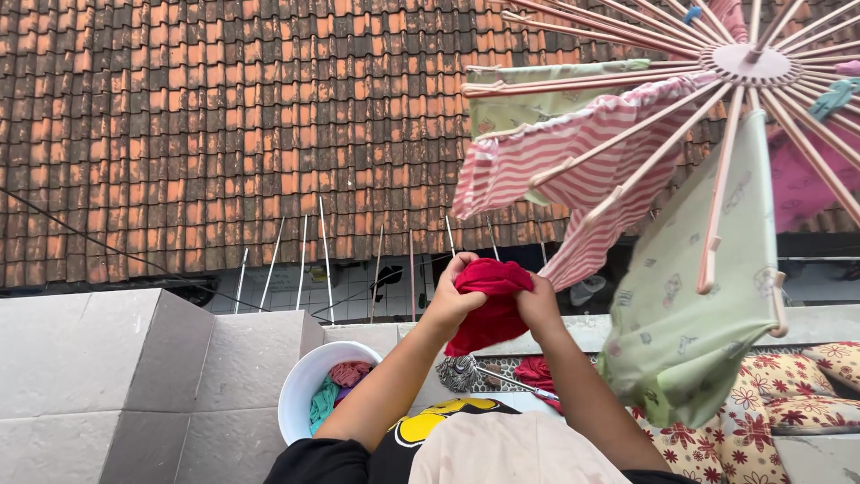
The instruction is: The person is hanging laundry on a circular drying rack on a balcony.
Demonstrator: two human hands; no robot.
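Observation:
Both my hands are raised in front of me, bunching a red cloth (488, 300) between them. My left hand (451, 300) grips its left side and my right hand (540, 303) grips its right side. Just to the right hangs a round pink drying rack (751, 63) with radiating arms. A pink striped cloth (573, 170) and pale green printed cloths (694, 305) are draped over the rack's arms. Below my left arm stands a white bucket (300, 394) holding several wet coloured clothes.
A grey tiled wall ledge (134, 376) runs along the left. A floral cushion (797, 394) lies at the lower right, and a mop head (460, 373) rests beyond the bucket. An orange tiled roof (224, 134) fills the background.

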